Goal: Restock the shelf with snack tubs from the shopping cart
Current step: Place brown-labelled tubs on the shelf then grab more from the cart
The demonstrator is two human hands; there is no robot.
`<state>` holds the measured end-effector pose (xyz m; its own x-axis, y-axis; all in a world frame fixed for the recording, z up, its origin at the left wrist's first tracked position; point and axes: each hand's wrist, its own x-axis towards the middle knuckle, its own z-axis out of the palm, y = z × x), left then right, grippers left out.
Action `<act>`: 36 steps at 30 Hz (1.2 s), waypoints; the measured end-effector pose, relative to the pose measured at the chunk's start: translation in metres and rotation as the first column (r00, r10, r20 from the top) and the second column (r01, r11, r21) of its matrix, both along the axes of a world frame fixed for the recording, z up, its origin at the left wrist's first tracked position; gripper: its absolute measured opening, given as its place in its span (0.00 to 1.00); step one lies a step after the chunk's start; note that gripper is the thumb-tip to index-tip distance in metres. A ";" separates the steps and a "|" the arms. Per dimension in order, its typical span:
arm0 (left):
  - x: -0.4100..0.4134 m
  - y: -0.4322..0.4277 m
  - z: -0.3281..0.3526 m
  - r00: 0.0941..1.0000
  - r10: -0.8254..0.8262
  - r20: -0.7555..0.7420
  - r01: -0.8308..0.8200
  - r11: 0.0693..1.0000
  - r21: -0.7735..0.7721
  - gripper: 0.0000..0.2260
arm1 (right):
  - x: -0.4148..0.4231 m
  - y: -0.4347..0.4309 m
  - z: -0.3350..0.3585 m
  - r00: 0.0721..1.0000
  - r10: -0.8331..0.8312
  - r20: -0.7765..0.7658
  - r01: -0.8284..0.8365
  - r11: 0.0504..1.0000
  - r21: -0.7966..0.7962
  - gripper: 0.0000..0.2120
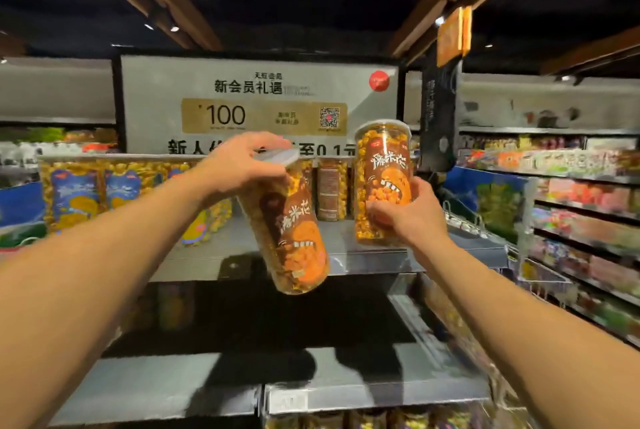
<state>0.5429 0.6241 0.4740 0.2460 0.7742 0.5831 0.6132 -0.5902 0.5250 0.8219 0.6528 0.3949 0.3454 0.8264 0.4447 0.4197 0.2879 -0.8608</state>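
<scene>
- Left hand [242, 168] grips a tilted tub [294, 238] by its lid, fingers curled over the rim; the tub hangs before the shelf [363, 255] edge.
- Right hand [412, 217] clasps a second tub [382, 168] low on its side, upright over the shelf's right end; whether it touches the shelf is unclear.
- Blue-label tubs [74, 193] stand at the shelf's left.

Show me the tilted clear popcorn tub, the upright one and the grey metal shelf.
tilted clear popcorn tub [292, 231]: head view, orange label
upright clear popcorn tub [381, 165]: head view, brown label
grey metal shelf [197, 255]: head view, bare top
</scene>
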 end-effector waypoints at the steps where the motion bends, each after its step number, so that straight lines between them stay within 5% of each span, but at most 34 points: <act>1: 0.004 0.009 0.012 1.000 -0.010 0.000 0.010 1.000 0.019 0.30 | 0.007 0.011 0.004 1.000 0.001 -0.004 -0.001 1.000 0.009 0.52; 6: 0.022 0.057 0.056 0.998 -0.060 0.016 0.061 0.998 -0.025 0.27 | 0.020 0.062 0.011 1.000 0.000 0.005 0.000 1.000 0.024 0.60; 10: 0.033 0.112 0.062 0.999 -0.034 -0.039 0.032 0.998 -0.052 0.27 | 0.018 0.103 0.007 0.997 0.059 -0.041 -0.059 0.998 -0.005 0.53; 23: 0.013 0.282 0.038 0.958 -0.138 -0.252 0.085 0.974 -0.210 0.33 | -0.031 0.234 -0.008 0.999 0.043 -0.013 -0.044 0.994 -0.103 0.53; 30: 0.011 0.318 0.048 0.913 -0.283 -0.294 0.138 0.892 -0.430 0.26 | -0.038 0.252 -0.023 0.997 0.065 0.040 -0.060 0.989 -0.133 0.54; 36: 0.015 0.328 0.051 0.893 -0.223 -0.391 0.069 0.926 -0.371 0.28 | -0.032 0.258 -0.026 0.994 0.106 0.039 -0.098 0.982 -0.163 0.55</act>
